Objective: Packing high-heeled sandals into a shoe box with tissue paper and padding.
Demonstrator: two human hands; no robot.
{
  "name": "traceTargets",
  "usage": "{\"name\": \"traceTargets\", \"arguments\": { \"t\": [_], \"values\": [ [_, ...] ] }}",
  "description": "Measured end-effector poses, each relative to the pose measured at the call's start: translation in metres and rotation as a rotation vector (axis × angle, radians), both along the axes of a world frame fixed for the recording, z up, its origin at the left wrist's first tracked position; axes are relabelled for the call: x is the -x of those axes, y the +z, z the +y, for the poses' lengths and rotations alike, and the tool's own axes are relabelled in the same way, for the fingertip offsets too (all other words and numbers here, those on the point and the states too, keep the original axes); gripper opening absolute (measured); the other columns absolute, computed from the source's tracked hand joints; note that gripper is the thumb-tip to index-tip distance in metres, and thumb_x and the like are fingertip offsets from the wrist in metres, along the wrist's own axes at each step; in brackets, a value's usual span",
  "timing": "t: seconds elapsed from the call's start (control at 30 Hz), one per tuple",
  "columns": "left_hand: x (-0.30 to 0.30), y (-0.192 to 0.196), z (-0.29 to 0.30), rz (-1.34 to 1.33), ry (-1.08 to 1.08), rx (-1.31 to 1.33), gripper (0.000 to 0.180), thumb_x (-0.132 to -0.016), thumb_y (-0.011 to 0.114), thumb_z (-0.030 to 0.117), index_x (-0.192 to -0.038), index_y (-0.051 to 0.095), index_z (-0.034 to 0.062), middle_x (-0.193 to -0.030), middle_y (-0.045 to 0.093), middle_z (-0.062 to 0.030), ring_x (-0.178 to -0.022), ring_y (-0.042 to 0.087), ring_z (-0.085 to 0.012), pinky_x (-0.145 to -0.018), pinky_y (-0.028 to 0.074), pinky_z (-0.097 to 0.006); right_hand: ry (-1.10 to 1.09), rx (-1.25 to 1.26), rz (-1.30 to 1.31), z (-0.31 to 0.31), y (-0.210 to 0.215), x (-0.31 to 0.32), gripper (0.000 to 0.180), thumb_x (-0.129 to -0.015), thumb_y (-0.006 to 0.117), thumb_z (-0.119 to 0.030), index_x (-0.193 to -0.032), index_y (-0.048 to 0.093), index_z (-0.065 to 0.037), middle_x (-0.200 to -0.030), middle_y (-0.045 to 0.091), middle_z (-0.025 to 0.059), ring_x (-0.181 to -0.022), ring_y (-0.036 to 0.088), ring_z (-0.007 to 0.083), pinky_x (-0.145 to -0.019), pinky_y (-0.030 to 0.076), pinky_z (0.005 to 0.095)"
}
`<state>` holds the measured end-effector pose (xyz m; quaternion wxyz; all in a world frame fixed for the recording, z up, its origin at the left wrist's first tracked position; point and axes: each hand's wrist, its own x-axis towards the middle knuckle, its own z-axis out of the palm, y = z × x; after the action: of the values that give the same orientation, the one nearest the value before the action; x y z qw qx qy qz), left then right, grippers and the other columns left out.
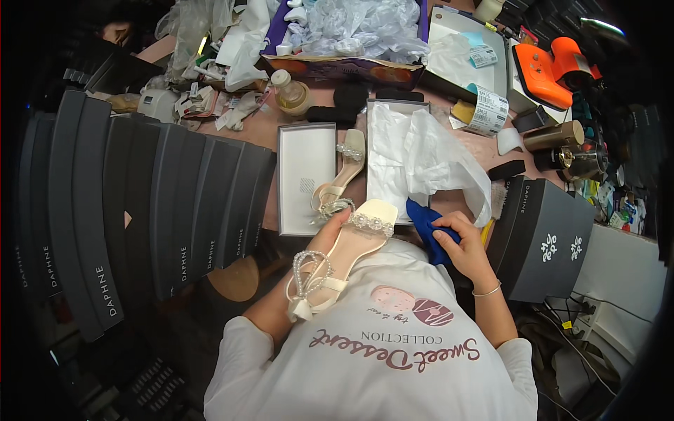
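Observation:
My left hand [328, 235] is closed round a cream sandal [354, 245] with a beaded toe strap and a looped, beaded ankle strap. It is held in front of my chest, toe pointing away from me. Between the fingers of my right hand [465, 245] is a blue cloth [426, 223], apart from the sandal. A matching sandal [350, 163] lies just beyond, over the edge of a shallow grey box lid [289, 151]. To its right, white tissue paper [414, 144] spills out of an open grey shoebox [372, 112].
Rows of dark shoeboxes [168, 203] stand at left, with more boxes [540, 242] at right. At the back are a purple carton [337, 69] of crumpled plastic, a jar [290, 92], label rolls [490, 111], an orange device [540, 74] and a tumbler [551, 135].

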<state>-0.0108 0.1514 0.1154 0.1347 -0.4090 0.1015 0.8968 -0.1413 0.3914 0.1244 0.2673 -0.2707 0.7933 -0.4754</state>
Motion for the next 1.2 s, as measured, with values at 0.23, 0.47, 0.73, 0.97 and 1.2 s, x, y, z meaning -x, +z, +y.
{"name": "traceTargets", "arguments": {
  "t": [0.23, 0.47, 0.73, 0.97, 1.2],
  "values": [
    [-0.002, 0.016, -0.002, 0.028, 0.027, 0.146, 0.049, -0.094, 0.053, 0.032, -0.128, 0.048, -0.0017, -0.120, 0.058, -0.0144, -0.109, 0.058, -0.0209, -0.095, 0.046, -0.032, 0.042, -0.008, -0.028, -0.003, -0.001, -0.010, 0.017, -0.082, 0.066, -0.007, -0.096, 0.064, 0.001, -0.090, 0.060, 0.0114, -0.085, 0.058, 0.0236, -0.078, 0.046, 0.0306],
    [-0.014, 0.012, -0.002, 0.347, 0.083, 0.183, 0.055, -0.087, 0.050, 0.013, -0.138, 0.033, -0.0012, -0.135, 0.045, -0.0196, -0.121, 0.051, -0.0312, -0.099, 0.048, -0.038, 0.032, 0.000, -0.007, -0.007, 0.005, -0.013, 0.016, -0.081, 0.066, -0.006, -0.095, 0.064, 0.001, -0.089, 0.060, 0.0112, -0.083, 0.058, 0.0234, -0.077, 0.045, 0.0303],
    [-0.024, 0.030, -0.038, 0.169, -0.016, 0.271, 0.054, -0.089, 0.049, 0.021, -0.137, 0.036, -0.0009, -0.119, 0.055, -0.0295, -0.085, 0.068, -0.0199, -0.070, 0.059, -0.024, 0.099, 0.042, -0.044, -0.023, 0.016, -0.017, 0.020, -0.078, 0.068, -0.007, -0.096, 0.064, 0.001, -0.090, 0.062, 0.0113, -0.083, 0.059, 0.0239, -0.078, 0.046, 0.0310],
    [0.034, 0.052, -0.045, 0.520, 0.050, 0.600, 0.052, -0.087, 0.043, 0.014, -0.137, 0.033, 0.0017, -0.124, 0.053, -0.0196, -0.107, 0.060, -0.0277, -0.080, 0.055, -0.032, 0.550, 0.181, -0.161, -0.087, 0.072, -0.014, 0.054, -0.079, 0.068, -0.013, -0.129, 0.049, -0.006, -0.090, 0.059, 0.0137, -0.079, 0.058, 0.0266, -0.074, 0.047, 0.0334],
    [0.041, 0.024, -0.048, 0.400, 0.114, 0.420, 0.049, -0.087, 0.041, 0.020, -0.130, 0.038, -0.0015, -0.107, 0.061, -0.0242, -0.083, 0.064, -0.0213, -0.075, 0.056, -0.030, 0.740, 0.158, -0.010, -0.092, 0.061, -0.029, 0.027, -0.080, 0.066, -0.016, -0.106, 0.061, -0.009, -0.091, 0.060, 0.0101, -0.084, 0.061, 0.0301, -0.073, 0.049, 0.0367]
  ]
}}
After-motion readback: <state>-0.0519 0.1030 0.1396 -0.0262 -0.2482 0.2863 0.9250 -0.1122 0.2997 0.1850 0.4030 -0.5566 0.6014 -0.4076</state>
